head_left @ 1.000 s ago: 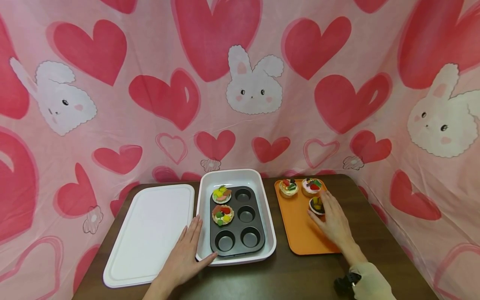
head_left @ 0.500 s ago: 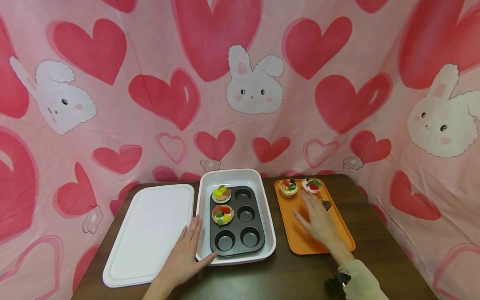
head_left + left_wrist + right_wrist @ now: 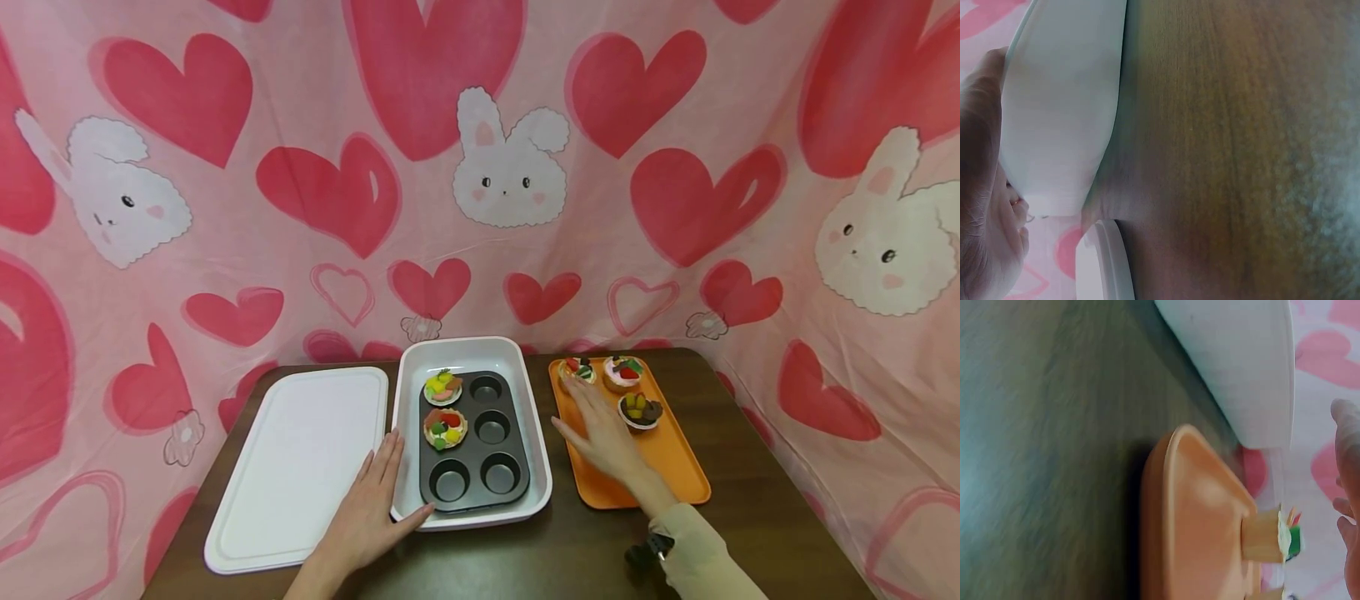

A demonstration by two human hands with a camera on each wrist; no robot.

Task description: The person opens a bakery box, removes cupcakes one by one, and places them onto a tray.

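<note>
In the head view my left hand (image 3: 365, 510) rests at the near left corner of a white tub (image 3: 543, 492), fingers extended along its rim. Inside the tub lies a dark muffin tin (image 3: 476, 475), with two fruit-topped tarts, one a fruit tart (image 3: 446, 428), in its left column. My right hand (image 3: 606, 433) reaches over an orange tray (image 3: 671, 467), fingers extended, fingertips overlapping a cream fruit tart (image 3: 581, 367) at the back left. The right wrist view shows a gap between the hand (image 3: 1350, 469) and a tart's tan cup (image 3: 1261, 534).
Beside the cream tart stands a pink-topped tart (image 3: 622, 373), with a chocolate tart (image 3: 640, 412) in front of it. Left of the tub lies a white lid-like board (image 3: 300, 467). A pink heart-and-rabbit cloth (image 3: 510, 250) hangs behind the brown table (image 3: 480, 567).
My right hand has moved left from the chocolate tart, past the pink-topped tart, to the cream fruit tart. The chocolate tart is now uncovered. My left hand stays where it was.
</note>
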